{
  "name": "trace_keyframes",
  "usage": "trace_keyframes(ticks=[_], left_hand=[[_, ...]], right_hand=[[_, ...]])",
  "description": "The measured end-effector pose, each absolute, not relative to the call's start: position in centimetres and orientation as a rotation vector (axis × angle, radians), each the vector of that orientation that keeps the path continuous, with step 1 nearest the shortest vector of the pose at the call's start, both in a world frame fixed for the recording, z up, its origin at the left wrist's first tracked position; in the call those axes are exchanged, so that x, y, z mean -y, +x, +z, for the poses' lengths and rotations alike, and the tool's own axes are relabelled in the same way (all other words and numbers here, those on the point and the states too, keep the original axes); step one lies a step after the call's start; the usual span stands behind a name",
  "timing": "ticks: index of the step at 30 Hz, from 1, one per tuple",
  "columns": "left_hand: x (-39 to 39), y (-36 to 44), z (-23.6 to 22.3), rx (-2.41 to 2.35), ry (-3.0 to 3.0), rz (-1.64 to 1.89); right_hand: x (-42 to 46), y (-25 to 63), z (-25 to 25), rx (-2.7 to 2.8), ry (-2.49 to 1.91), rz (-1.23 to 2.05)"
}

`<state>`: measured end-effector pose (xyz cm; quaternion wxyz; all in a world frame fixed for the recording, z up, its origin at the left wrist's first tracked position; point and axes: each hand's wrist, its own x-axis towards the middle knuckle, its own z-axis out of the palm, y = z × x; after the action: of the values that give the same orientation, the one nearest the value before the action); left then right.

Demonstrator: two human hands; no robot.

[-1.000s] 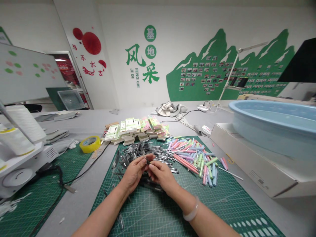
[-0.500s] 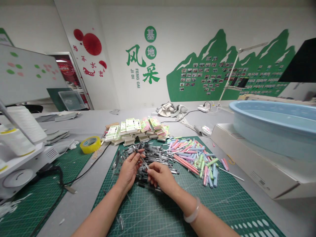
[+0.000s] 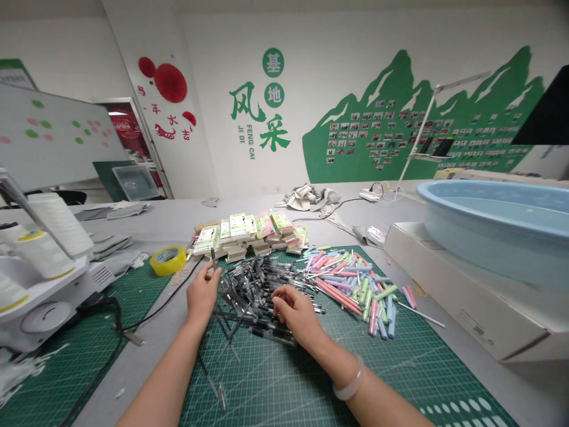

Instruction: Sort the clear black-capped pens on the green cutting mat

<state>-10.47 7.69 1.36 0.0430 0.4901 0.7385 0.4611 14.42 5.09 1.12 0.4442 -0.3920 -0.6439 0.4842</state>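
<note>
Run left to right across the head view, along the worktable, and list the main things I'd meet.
White machine, yellow tape roll, left hand holding a black-and-clear pen, heap of black pens, heap of pastel-coloured pens, blue basin.

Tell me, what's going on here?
A person's left hand holds a pen left of a pile of black pens on a green cutting mat. The right hand is at the pile's near right side; whether it grips anything is hard to tell. Colorful sticks lie to the right, and small boxes are stacked behind.
</note>
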Motion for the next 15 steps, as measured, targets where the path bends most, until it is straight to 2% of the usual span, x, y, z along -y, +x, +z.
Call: trace_keyframes(ticks=[3,8,15], left_hand=[[-8.0,-13.0,0.4,-2.535,1.539,1.128],[-8.2,-14.3,-1.0,-2.645,1.689,0.754],[-8.5,-14.7,-2.1,-2.622,1.702,0.636]], right_hand=[[-5.2,14.6,1.2,1.630,-0.973,1.149],[-5.1,14.7,1.3,1.680,-1.000,1.087],[-5.0,14.8,1.4,1.689,-0.993,1.064]])
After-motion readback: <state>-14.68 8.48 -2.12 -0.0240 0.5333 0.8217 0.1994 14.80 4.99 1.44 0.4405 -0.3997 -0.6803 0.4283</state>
